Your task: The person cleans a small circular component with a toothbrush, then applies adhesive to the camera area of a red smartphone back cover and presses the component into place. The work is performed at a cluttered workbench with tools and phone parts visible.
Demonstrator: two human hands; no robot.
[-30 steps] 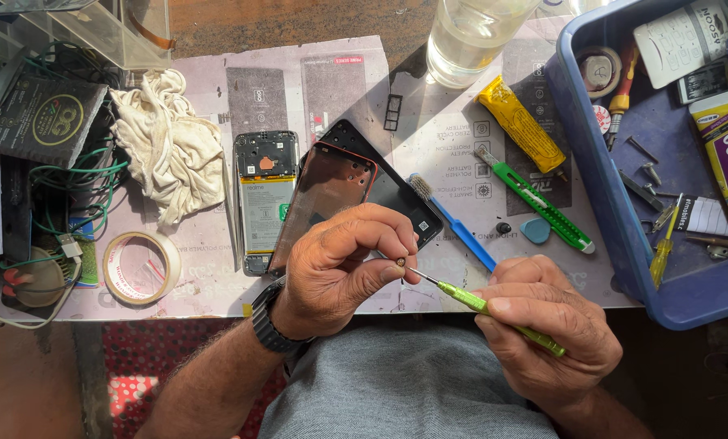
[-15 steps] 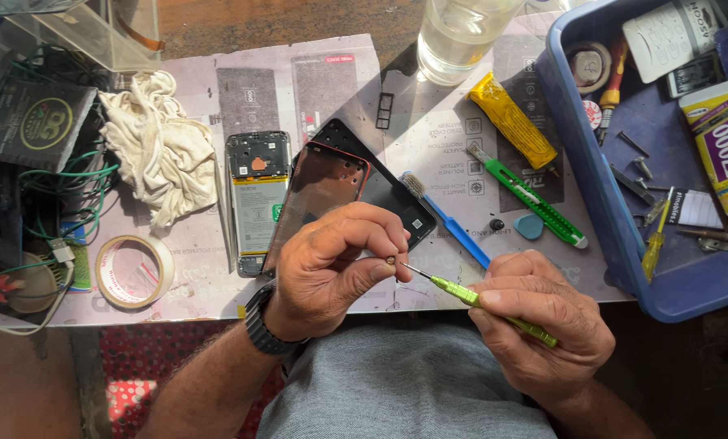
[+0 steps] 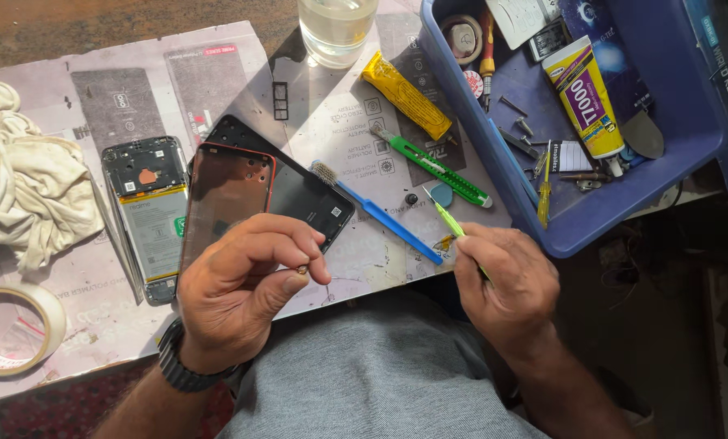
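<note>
Since the earlier frame I see the two hands have drawn apart: the green tweezers (image 3: 453, 228) no longer meet the left fingertips and now point up toward the blue tray (image 3: 559, 236). My left hand (image 3: 238, 305) pinches a tiny part (image 3: 302, 269) between thumb and forefinger, held over the red-rimmed phone cover (image 3: 222, 191), likely to keep it from dropping. The right hand (image 3: 506, 284) is closed round the tweezers, holding them clear of the part.

A crumpled white cloth (image 3: 24, 195) and tape roll (image 3: 10, 329) lie left; a clear glass of liquid (image 3: 336, 28), yellow tube (image 3: 405, 94) and blue plastic tray (image 3: 665, 162) sit farther right.
</note>
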